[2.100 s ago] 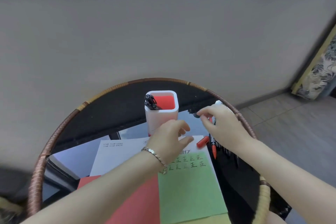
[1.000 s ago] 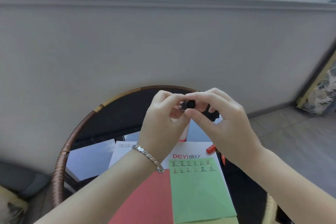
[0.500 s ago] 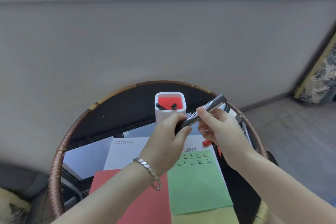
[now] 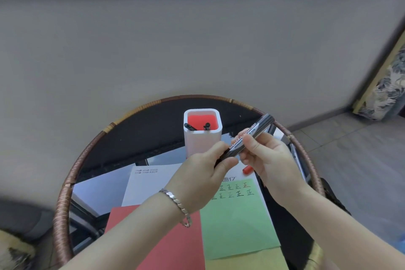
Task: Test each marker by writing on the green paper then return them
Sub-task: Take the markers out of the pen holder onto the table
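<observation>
The green paper (image 4: pixel 236 215) lies nearest, two rows of characters along its far edge, as before. Above it the left hand (image 4: pixel 203 173) pinches the black marker (image 4: pixel 247 138) at its lower end and the right hand (image 4: pixel 269 160) curls round its middle. A second ago they held it higher, end-on to the camera. Beyond stands the white holder (image 4: pixel 202 140), with other markers (image 4: pixel 189 126) inside.

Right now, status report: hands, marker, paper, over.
Left hand grips black marker by lower end; right hand grips barrel. Marker in the air above green paper, not writing. Red cap lies beyond paper's top corner.
</observation>
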A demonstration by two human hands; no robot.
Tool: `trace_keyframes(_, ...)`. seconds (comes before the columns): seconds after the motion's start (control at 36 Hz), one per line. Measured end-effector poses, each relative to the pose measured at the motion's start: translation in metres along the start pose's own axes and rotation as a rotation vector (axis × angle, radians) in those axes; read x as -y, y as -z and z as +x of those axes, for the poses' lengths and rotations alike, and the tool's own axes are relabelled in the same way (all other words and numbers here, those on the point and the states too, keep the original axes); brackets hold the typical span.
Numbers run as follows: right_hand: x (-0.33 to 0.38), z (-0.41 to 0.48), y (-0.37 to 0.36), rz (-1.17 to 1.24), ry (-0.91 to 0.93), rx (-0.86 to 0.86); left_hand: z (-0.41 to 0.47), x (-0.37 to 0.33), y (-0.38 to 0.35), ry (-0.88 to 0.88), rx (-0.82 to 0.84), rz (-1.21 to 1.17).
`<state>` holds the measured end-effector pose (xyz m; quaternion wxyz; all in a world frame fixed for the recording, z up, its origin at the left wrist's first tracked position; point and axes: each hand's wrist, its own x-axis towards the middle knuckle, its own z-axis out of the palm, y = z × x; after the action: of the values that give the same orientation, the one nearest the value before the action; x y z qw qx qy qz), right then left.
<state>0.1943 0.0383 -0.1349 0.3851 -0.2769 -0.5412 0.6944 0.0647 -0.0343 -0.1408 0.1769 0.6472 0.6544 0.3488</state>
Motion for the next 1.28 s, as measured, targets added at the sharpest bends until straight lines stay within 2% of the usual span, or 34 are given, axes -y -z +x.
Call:
trace_keyframes(0.14,-0.001,0.003,-0.001,-0.016,-0.019,-0.012,0.0,0.001,0.005,0.111,0.083,-0.087)
trace_keyframes(0.28,-0.003,0.038,0.021,-0.441,-0.046,-0.225,-0.007,0.01,0.008,0.268,0.003,-0.182)
trace_keyframes(0.42,-0.025,0.064,0.035,-0.868,-0.149,-0.203,-0.016,0.028,-0.001,0.301,-0.021,-0.141)
trace_keyframes(0.56,-0.044,0.079,0.04,-1.4,-0.078,-0.094,-0.016,0.038,-0.009,0.392,-0.048,-0.2)
trace_keyframes(0.67,-0.047,0.085,0.046,-1.595,-0.031,-0.083,-0.006,0.036,-0.02,0.388,-0.067,-0.139)
trace_keyframes(0.75,-0.049,0.087,0.056,-1.565,-0.023,-0.042,0.008,0.035,-0.028,0.38,-0.069,-0.031)
trace_keyframes(0.86,-0.052,0.086,0.07,-1.494,-0.007,-0.008,0.033,0.031,-0.046,0.379,0.014,0.101)
trace_keyframes(1.06,-0.046,0.073,0.074,-1.444,0.06,0.021,0.062,0.028,-0.068,0.35,0.109,0.2)
trace_keyframes(1.17,-0.033,0.069,0.061,-1.326,0.213,-0.009,0.056,0.028,-0.066,0.316,0.1,0.189)
trace_keyframes(1.28,-0.015,0.068,0.029,-1.185,0.392,0.066,0.035,0.03,-0.049,0.283,0.046,0.169)
